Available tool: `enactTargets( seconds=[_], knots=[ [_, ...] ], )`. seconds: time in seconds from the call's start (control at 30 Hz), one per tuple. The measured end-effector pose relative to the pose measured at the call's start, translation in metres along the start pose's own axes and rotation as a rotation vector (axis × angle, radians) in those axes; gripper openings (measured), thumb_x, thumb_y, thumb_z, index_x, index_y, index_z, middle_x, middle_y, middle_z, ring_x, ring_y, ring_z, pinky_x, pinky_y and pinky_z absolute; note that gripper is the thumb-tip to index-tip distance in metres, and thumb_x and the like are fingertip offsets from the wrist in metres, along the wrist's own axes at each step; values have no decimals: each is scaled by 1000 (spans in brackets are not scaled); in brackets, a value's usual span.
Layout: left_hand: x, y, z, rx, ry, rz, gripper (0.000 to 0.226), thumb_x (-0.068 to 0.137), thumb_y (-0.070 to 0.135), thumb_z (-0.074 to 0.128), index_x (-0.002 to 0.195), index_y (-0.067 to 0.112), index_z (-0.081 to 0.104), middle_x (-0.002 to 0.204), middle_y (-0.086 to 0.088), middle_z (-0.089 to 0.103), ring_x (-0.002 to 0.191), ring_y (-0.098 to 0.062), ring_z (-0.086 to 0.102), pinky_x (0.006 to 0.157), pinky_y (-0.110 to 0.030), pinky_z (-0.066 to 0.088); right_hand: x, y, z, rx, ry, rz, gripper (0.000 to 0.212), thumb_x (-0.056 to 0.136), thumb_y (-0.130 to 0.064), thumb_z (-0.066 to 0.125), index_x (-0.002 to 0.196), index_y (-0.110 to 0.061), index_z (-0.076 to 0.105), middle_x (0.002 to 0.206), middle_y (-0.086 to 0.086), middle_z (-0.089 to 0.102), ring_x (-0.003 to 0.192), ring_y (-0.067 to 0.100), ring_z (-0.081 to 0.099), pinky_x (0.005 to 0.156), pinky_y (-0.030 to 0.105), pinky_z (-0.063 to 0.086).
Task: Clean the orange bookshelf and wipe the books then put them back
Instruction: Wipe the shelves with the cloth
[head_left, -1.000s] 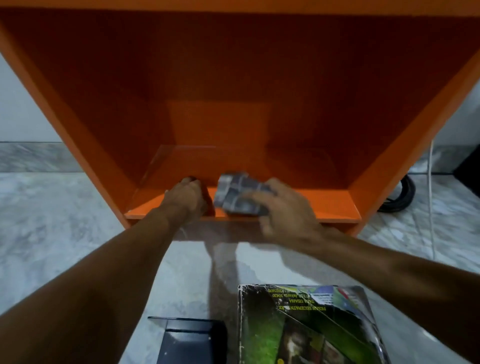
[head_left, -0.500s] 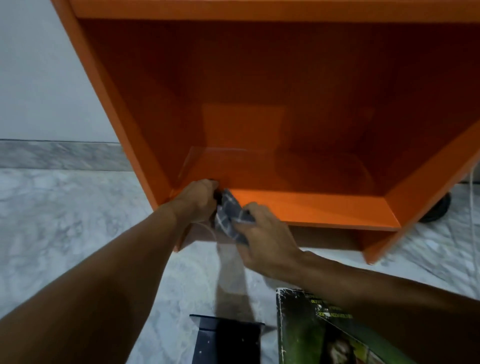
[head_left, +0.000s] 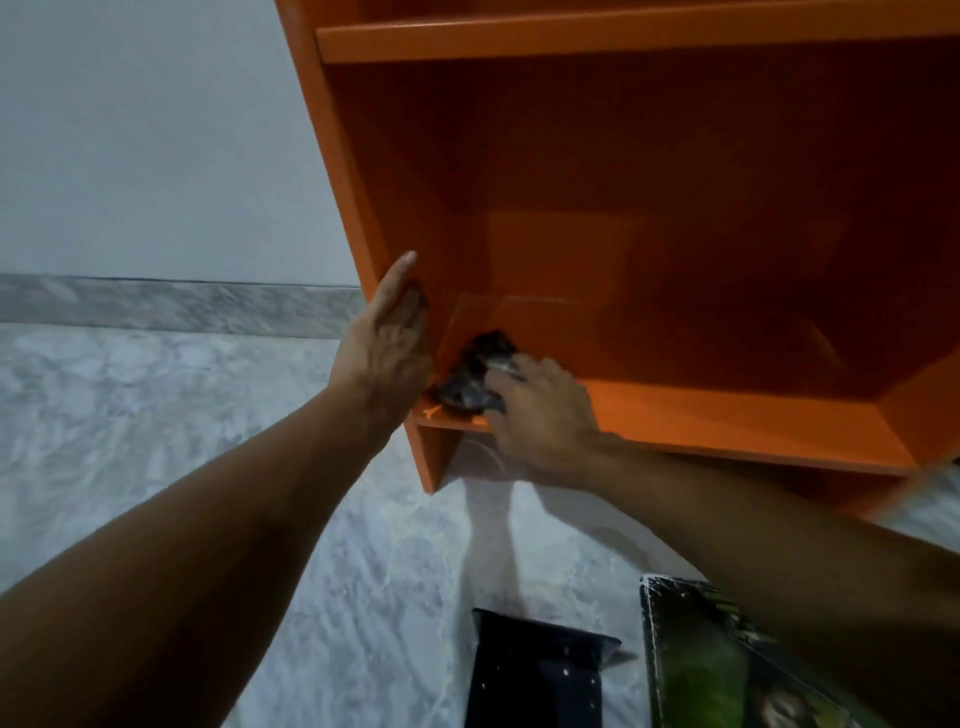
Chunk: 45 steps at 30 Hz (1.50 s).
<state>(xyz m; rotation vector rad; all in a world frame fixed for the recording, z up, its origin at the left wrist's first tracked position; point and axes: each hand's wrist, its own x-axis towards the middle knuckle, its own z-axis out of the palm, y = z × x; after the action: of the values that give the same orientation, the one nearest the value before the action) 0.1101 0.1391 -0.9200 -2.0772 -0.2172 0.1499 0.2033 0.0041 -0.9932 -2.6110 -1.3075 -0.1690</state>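
Head view: half a second ago the left hand (head_left: 387, 343) sat curled on the front lip of the bottom board (head_left: 727, 415), just beside the cloth (head_left: 475, 374). It has since gone up to the left side panel (head_left: 343, 171) and lies against it near centre frame, fingers straight, seemingly bracing and holding nothing. The cloth has moved too, from the front lip into the bottom-left corner of the compartment. The right hand (head_left: 540, 410) grips it there, fingers curled over the bunched fabric and pressing it into the join of board and panel.

My reading is that wiping of the bookshelf (head_left: 675, 208) has reached the corner and this compartment is nearly done. The books have yet to be wiped and returned.

Count:
- One bookshelf, with two boards in sight, the bottom one and another at the top of the frame, and nothing standing on either.
- One cloth.
- Two hands.
- One book (head_left: 701, 670), green-covered, on the floor (head_left: 156, 415) at lower right.
- One dark flat object (head_left: 540, 670) just left of the book; I cannot tell what it is.
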Motion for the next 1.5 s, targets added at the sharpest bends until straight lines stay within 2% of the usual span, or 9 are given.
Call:
enactTargets(
  seconds=[0.17,0.23,0.4,0.57,0.77,0.9,1.17,1.3,1.5],
  knots=[
    [-5,-6,17,34,56,-26,68,95,36,47,152,7,26,155,-16,31,149,-36,9,108,-58,-26,-1,-27,-23,240,47,-36,27,76,-37,58,90,-32,36,95,2,53,87,34,58,63,33,34],
    [-3,-5,18,11,91,-29,62,96,33,46,150,5,31,152,-15,36,148,-36,14,111,-56,-22,17,-15,-29,212,124,133,35,79,-38,58,107,-34,39,102,4,55,90,35,59,67,35,37],
    [-3,-3,21,23,90,-35,63,96,36,50,150,7,34,154,-16,34,149,-36,13,112,-54,-17,75,5,-13,208,-334,363,58,93,-40,50,145,-21,32,138,15,44,121,37,48,101,47,42],
    [1,-6,27,51,91,-23,63,93,39,55,147,9,41,151,-16,40,148,-36,19,108,-54,-19,94,-22,2,208,-275,209,46,96,-34,51,139,-22,43,137,11,51,121,35,49,103,45,41],
    [-1,-8,31,51,101,2,56,94,37,51,142,8,48,148,-17,43,146,-37,21,113,-54,-16,46,-24,7,144,-72,-98,16,79,-29,64,81,-24,49,97,4,65,93,31,60,71,31,41],
    [-4,-8,27,56,97,-8,59,93,38,53,144,9,45,150,-18,40,147,-37,18,115,-53,-13,-2,-28,2,98,-278,-604,17,76,-27,59,93,-31,64,93,-10,66,83,20,57,70,38,48],
    [-2,-1,27,59,77,-42,67,94,40,52,150,9,34,155,-18,33,149,-37,15,118,-53,-7,16,7,-8,-2,109,-115,60,90,-40,50,147,-28,35,145,5,43,115,34,47,90,44,40],
    [-5,3,21,78,43,-27,67,94,40,50,149,5,34,152,-20,35,147,-40,16,119,-53,-3,8,-7,29,-245,-42,-396,58,95,-59,30,149,-37,28,157,8,24,130,41,35,99,52,31],
    [-8,16,5,51,-91,25,69,94,43,54,149,7,34,155,-24,28,147,-43,15,120,-54,2,-3,3,21,-575,-46,-718,46,96,-26,56,141,-28,47,162,4,8,126,46,34,90,59,41]
  ],
)
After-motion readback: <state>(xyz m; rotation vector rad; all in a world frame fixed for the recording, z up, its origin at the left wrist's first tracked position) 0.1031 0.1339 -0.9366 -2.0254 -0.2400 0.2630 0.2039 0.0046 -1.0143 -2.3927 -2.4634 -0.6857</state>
